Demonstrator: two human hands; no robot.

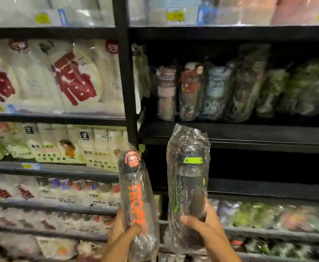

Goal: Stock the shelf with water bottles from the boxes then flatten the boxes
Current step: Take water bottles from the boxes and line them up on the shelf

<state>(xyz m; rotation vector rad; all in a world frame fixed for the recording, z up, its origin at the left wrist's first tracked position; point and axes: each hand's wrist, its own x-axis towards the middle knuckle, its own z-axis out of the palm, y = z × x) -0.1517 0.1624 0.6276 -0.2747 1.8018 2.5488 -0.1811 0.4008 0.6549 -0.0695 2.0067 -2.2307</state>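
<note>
You hold two plastic-wrapped bottles up before the dark shelving, one in each hand.

Your left hand [123, 230] curls round the lower body of the dark bottle with orange lettering [136, 195]; its long axis runs nearly upright, cap end up and leaning slightly left. Your right hand [205, 225] grips the base of the dark bottle with a lime-green lid [189, 182], upright, lid up. Beyond them sits a black metal shelf [249, 133], and on it a blurred row of wrapped bottles [211, 91].
</note>
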